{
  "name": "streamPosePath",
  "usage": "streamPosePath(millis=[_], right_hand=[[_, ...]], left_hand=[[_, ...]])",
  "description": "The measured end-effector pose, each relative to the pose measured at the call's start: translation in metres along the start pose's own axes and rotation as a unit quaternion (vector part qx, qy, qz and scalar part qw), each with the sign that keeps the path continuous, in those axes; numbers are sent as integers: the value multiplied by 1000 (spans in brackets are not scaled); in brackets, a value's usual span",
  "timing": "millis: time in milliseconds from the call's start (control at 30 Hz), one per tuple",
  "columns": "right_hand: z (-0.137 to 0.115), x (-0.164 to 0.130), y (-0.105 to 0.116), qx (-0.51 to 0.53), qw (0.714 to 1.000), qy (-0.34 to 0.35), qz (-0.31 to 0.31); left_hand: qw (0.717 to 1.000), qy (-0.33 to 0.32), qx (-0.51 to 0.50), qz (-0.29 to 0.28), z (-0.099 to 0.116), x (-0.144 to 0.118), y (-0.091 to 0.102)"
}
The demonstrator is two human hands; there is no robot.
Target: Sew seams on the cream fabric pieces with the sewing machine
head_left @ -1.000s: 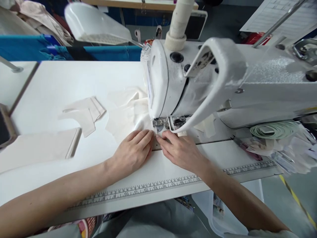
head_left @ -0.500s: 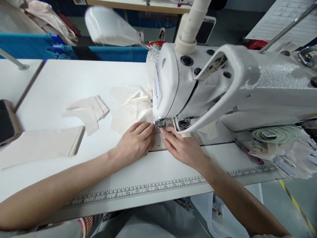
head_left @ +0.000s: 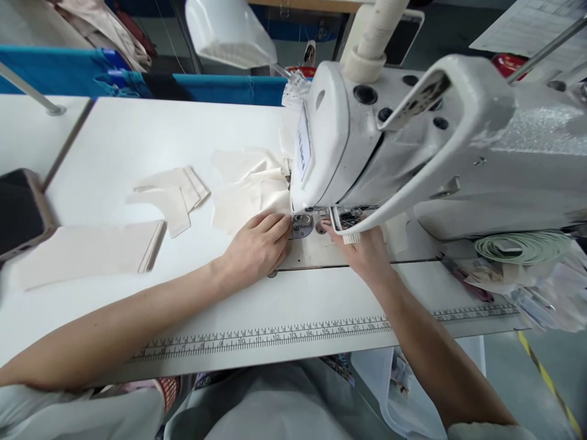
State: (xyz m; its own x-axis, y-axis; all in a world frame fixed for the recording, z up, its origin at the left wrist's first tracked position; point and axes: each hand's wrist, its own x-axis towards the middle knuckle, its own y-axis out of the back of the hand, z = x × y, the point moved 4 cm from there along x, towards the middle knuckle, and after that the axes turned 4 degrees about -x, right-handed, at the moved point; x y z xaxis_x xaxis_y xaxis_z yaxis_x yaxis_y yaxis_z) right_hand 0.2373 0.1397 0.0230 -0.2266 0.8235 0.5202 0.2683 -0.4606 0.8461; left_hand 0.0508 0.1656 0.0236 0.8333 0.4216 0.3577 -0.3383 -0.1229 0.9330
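A cream fabric piece [head_left: 252,186] lies rumpled on the left of the white sewing machine [head_left: 323,131], its right edge running under the machine head. My left hand [head_left: 257,247] is closed at the near edge of this fabric, fingers bent and together, fingertips beside the presser foot [head_left: 301,223]. To the right of the foot, my right hand [head_left: 367,250] reaches under the machine head with fingers stretched out. The curved white lever [head_left: 440,159] partly hides those fingers, and I see nothing held in them.
Cut cream pieces [head_left: 167,198] and a stack of cream panels [head_left: 92,253] lie at left, near a phone [head_left: 22,214]. A ruler strip [head_left: 275,336] runs along the front edge. Scissors [head_left: 465,278] and a pale green coil [head_left: 523,247] are at right.
My right hand has moved right, away from the presser foot and under the machine head. My left hand stays at the fabric. The view has shifted slightly.
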Motion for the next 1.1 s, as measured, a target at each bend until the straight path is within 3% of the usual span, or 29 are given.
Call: streamPosePath(millis=[267, 433, 600, 700, 867, 967, 1100], right_hand=[[6, -2, 10, -8, 1000, 24, -1], [-4, 0, 11, 17, 996, 85, 11], [-11, -3, 12, 18, 991, 133, 1], [-11, -5, 12, 17, 988, 151, 10], [-15, -6, 11, 15, 987, 158, -5], [-19, -6, 10, 20, 988, 145, -41], [-20, -9, 8, 22, 988, 135, -66]], left_hand=[[1000, 10, -3, -6, -9, 1, 3], [983, 170, -38, -58, -41, 17, 4], [975, 212, -34, -53, -79, 29, 11], [969, 241, -42, -33, -92, -1, 39], [947, 314, -2, -68, -95, -83, 84], [934, 340, 41, -98, -92, -108, 84], [934, 344, 50, -86, -88, -112, 73]])
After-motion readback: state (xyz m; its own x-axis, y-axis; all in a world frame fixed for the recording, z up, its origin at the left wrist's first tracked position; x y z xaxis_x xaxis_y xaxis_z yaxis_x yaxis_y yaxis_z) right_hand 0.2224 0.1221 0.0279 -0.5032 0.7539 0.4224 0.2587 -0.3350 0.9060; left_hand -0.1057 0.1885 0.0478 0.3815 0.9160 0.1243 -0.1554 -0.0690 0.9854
